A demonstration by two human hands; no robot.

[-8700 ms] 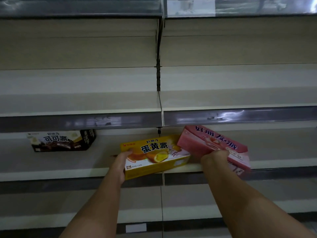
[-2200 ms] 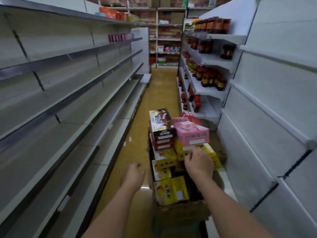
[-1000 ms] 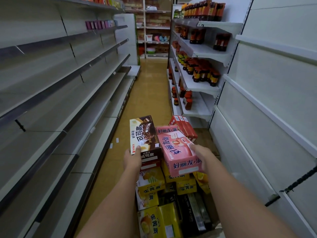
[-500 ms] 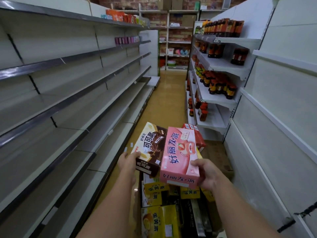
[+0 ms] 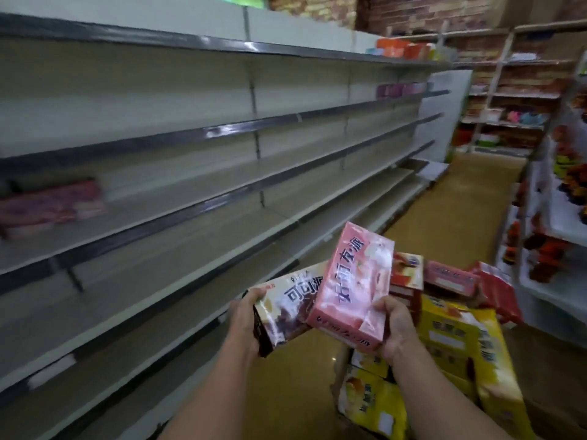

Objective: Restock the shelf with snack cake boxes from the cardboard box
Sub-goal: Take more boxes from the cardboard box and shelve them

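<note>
Left hand (image 5: 244, 319) grips the near end of a brown-and-cream rectangular cardboard snack box (image 5: 286, 308), fingers curled round its edge. Right hand (image 5: 397, 328) clamps the near corner of a pink rectangular cardboard snack box (image 5: 349, 289), tilted up and overlapping the brown one. I note both boxes held in the air, over the aisle floor. Below and right of my right hand, yellow, pink and red snack boxes (image 5: 454, 325) lie heaped; the carton holding them is mostly hidden. Left of my left hand run the long grey metal shelves (image 5: 190, 198), with a blurred pink box (image 5: 50, 201) on one, well apart.
</note>
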